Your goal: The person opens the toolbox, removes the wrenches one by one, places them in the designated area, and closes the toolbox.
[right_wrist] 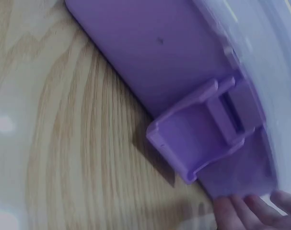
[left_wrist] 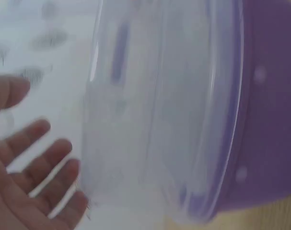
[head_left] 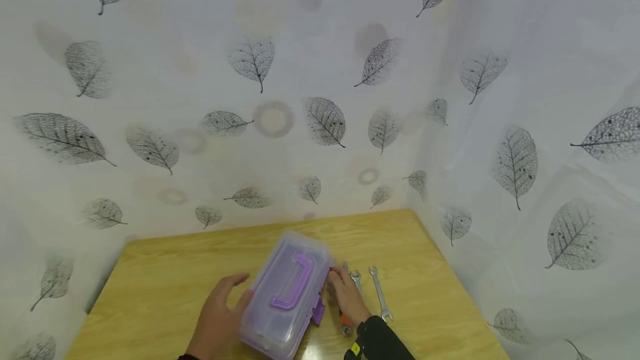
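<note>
A purple plastic toolbox (head_left: 285,293) with a clear lid (left_wrist: 131,120) and a purple carry handle (head_left: 299,285) lies slanted on the wooden table. On its right side the purple latch (right_wrist: 193,132) is swung outward. My left hand (head_left: 217,313) is beside the box's left edge, fingers spread and holding nothing; in the left wrist view its fingertips (left_wrist: 64,146) come near the lid. At the far right side my right hand (head_left: 346,296) touches the box, and its fingertips (right_wrist: 250,206) reach the lid's edge. The box's contents are too blurred to tell.
Right of the box lies a wrench (head_left: 381,293). A second wrench end (head_left: 356,278) shows past my right hand, and a tool with an orange handle part (head_left: 345,320) is partly hidden under that hand. A leaf-patterned curtain (head_left: 280,88) surrounds the table (head_left: 425,282).
</note>
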